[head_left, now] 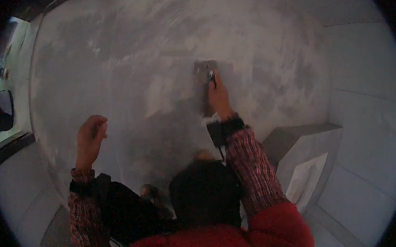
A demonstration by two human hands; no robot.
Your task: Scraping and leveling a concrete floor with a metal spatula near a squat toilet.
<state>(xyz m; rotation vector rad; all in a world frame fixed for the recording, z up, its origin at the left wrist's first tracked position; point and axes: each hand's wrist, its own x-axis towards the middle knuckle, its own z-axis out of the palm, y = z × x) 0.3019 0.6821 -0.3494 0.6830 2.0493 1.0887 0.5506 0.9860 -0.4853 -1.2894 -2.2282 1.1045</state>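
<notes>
My right hand [219,96] is closed round the dark handle of a flat, rectangular plastering trowel [205,70]. The trowel's blade lies against a broad grey surface [126,82] streaked with paler, smeared patches. Off to the left, my left hand [90,136] hovers with loosely bent fingers, and nothing shows in it. Its fingertips seem apart from the surface. A small black box [215,133] with a cable sits at my right wrist. The trowel's lower end is partly hidden by my hand.
A grey block with slanted sides [296,148] and a pale panel stands at the right, close to my right forearm. Beyond it rises a panelled pale wall [365,89]. At the far left is a bright opening [18,81] with dark shapes. My dark-clothed legs [205,192] are below.
</notes>
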